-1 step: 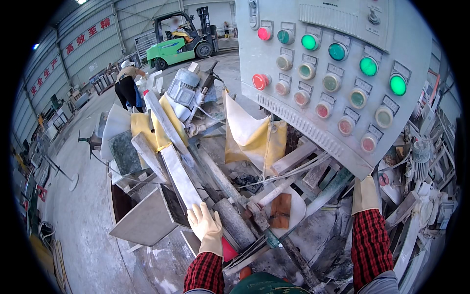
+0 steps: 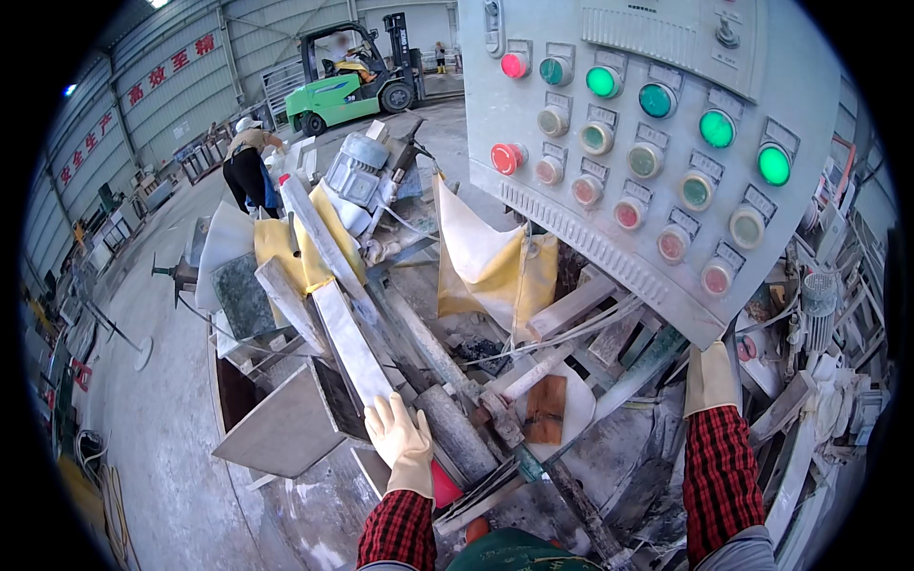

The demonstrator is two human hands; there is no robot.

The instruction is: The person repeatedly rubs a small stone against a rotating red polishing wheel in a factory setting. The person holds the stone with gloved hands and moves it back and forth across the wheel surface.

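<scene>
My left hand [image 2: 398, 440], in a cream rubber glove, lies with fingers stretched out on the near end of a long pale stone strip [image 2: 350, 333]. That strip slopes away from me along a machine, between a light bar [image 2: 290, 305] and a roller [image 2: 457, 428]. My right hand [image 2: 711, 379], gloved the same way, reaches up to the lower edge of a grey control box [image 2: 571, 214]. Its fingers are hidden behind the box. Red, green and pale buttons cover the box's face, and several green ones are lit.
Yellow-and-white sheeting [image 2: 490, 262] hangs over the machine beside a grey motor [image 2: 357, 169]. A tilted board [image 2: 281, 428] juts out at the left. Farther off, a person [image 2: 249, 167] bends over near a green forklift [image 2: 343, 95]. Stone strips and metal frames [image 2: 809, 419] crowd the right.
</scene>
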